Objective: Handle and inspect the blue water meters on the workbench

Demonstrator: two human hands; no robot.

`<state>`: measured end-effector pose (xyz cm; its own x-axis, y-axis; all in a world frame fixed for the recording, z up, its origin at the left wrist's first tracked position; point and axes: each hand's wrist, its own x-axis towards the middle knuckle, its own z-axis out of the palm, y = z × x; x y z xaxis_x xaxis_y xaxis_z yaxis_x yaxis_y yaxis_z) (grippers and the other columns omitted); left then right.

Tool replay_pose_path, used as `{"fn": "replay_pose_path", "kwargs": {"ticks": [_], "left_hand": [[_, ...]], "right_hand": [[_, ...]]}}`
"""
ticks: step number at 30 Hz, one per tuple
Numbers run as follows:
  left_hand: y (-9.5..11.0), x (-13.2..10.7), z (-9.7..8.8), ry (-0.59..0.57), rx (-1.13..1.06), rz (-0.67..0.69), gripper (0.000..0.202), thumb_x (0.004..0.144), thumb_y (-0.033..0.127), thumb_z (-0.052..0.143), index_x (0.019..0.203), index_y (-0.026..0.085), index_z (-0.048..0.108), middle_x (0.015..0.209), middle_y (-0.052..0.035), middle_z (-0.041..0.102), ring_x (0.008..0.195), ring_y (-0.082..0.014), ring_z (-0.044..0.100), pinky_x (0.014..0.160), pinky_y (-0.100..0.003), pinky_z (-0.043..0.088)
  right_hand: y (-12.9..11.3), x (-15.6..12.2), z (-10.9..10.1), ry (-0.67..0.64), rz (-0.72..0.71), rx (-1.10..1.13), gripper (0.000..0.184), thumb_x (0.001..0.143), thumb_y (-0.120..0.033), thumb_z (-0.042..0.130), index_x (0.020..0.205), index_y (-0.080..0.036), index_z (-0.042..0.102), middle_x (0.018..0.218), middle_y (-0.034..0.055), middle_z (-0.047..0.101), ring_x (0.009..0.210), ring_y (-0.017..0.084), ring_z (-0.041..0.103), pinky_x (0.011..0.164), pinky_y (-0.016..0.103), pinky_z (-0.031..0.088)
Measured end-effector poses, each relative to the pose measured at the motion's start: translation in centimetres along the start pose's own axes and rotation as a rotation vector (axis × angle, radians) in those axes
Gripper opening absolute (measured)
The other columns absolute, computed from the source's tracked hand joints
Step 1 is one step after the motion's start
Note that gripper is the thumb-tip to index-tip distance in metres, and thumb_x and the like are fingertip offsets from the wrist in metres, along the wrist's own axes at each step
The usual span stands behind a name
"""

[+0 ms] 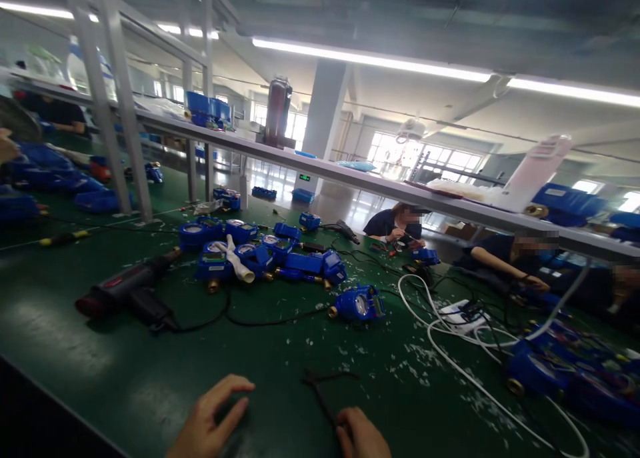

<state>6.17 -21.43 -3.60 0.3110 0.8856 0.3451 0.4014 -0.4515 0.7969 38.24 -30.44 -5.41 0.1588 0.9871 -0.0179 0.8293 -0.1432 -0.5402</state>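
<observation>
On the green bench (125,371), left hand (207,421) splayed, right hand (361,435) curled.

Green bench mat (125,371) matt (slightly sheened); blue meter (358,304) glossy plastic, brass fittings.

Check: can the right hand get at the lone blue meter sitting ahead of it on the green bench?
Probably yes. The right hand rests near the bench edge by a dark tool; only scattered white scraps lie between it and the blue meter. It looks a forward stretch, though.
</observation>
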Motion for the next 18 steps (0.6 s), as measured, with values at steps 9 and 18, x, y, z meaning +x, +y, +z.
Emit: {"fn": "replay_pose_path", "kwargs": {"ticks": [9,18], "left_hand": [[-4.5,-0.9,2.3,-0.375,0.475,0.114,0.063,0.088,0.036,0.053,0.145,0.041,0.027,0.152,-0.001,0.032,0.138,-0.031,0.036,0.11,-0.056,0.035],[-2.4,5.8,-1.0,-0.216,0.453,-0.05,0.056,0.09,0.044,0.049,0.142,0.026,0.041,0.152,-0.0075,0.036,0.142,-0.0294,0.029,0.117,-0.057,0.021]], "right_hand": [[-7.2,4.7,1.7,0.074,-0.111,0.385,0.041,0.084,-0.03,0.048,0.121,-0.018,0.061,0.108,0.0073,0.065,0.081,0.02,0.063,0.075,0.028,0.052],[4.4,3.3,-3.8,0.214,0.146,0.333,0.072,0.069,-0.06,0.063,0.126,-0.016,0.06,0.13,0.0145,0.055,0.121,0.036,0.049,0.1,0.052,0.04]]}}
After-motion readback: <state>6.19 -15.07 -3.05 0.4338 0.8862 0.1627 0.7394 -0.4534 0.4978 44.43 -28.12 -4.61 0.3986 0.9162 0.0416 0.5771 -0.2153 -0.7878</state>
